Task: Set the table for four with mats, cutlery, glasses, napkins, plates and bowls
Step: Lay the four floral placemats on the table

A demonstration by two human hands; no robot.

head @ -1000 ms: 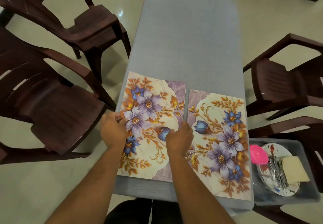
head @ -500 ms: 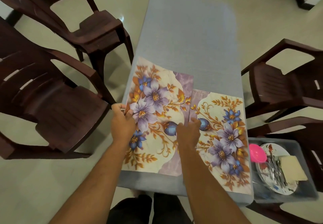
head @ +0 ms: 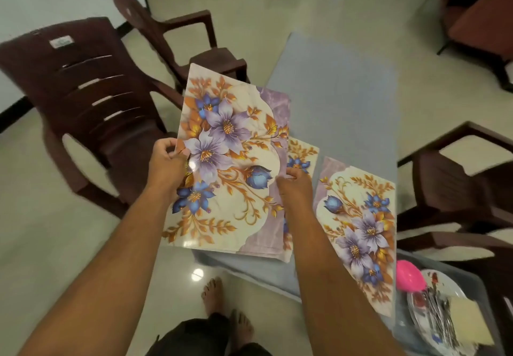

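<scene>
While raised off the table point(head: 341, 100): floral mat point(head: 230, 167); left hand point(head: 166, 164); right hand point(head: 295, 186).

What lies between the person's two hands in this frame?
In the head view, a lifted floral mat spans the gap: the left hand pinches its left edge, the right hand its right edge. Another mat shows underneath, on the table.

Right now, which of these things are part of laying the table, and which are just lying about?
Part of the job:
- lifted mat, held by left hand and right hand
- mat beneath it
- right-side mat
- table
- bin with pink bowl, plates, cutlery

Just about:
- brown chairs
</scene>
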